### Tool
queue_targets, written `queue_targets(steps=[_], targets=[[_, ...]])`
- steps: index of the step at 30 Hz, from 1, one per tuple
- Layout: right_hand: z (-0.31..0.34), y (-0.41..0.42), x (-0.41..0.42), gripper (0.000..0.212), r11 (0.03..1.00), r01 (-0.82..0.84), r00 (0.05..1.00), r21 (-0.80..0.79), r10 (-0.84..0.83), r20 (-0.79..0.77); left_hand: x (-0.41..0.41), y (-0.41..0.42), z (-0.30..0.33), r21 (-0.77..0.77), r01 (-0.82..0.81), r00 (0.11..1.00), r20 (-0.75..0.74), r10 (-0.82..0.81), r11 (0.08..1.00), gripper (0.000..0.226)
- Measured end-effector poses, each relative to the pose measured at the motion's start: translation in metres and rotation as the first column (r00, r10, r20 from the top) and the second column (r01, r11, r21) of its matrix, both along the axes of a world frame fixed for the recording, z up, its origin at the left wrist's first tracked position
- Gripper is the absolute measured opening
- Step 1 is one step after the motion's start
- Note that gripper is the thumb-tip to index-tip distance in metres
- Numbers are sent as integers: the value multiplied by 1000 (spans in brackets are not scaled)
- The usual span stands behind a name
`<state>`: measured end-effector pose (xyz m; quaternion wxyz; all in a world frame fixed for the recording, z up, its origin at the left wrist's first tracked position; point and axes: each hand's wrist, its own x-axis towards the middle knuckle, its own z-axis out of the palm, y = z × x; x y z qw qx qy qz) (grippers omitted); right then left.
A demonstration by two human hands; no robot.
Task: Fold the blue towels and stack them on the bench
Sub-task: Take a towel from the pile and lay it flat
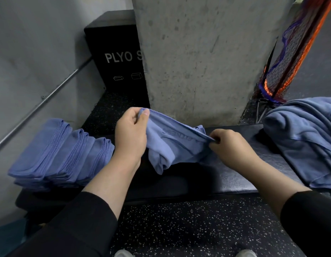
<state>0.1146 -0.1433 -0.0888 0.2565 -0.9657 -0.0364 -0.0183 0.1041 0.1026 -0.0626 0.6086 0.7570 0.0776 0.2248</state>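
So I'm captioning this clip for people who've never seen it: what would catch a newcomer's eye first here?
First, the two hands at centre: the left hand and right hand each pinch an edge of a crumpled blue towel above the dark bench. Next, the folded towel stack on the bench's left end and the unfolded towel pile on its right.

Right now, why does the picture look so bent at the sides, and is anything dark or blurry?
Head view: the wide-angle lens bows straight lines, so the wall pipe and concrete pillar lean outward. Lighting is dim and soft, with shadow under the held towel on the bench. The lettering on that towel is faint; the edges look stretched, not sharp.
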Motion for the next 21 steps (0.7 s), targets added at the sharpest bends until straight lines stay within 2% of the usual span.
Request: queue_targets(steps=[3,6,8,12,14,17,21], targets=[[6,-11,4,14,998,58,996,21,-60,71,3,14,-1,35,-42,999,5,42,998,20],[13,-24,7,31,997,70,992,27,-72,108,6,27,-8,246,-53,998,-31,63,968,19],[16,-32,7,29,994,88,992,59,-93,82,6,34,-14,352,-38,995,-75,68,935,24],[15,-41,10,21,946,158,987,282,-147,-62,7,40,-22,482,51,976,-210,59,875,34],[11,-40,12,22,889,191,980,416,-148,-134,8,39,-25,434,113,951,-308,29,894,33],[6,-40,22,25,798,251,967,548,-180,-181,12,31,-27,231,163,894,-447,-44,959,23],[18,-33,49,19,557,349,937,754,-215,-275,36,24,-26,-61,88,894,-436,-106,994,22]])
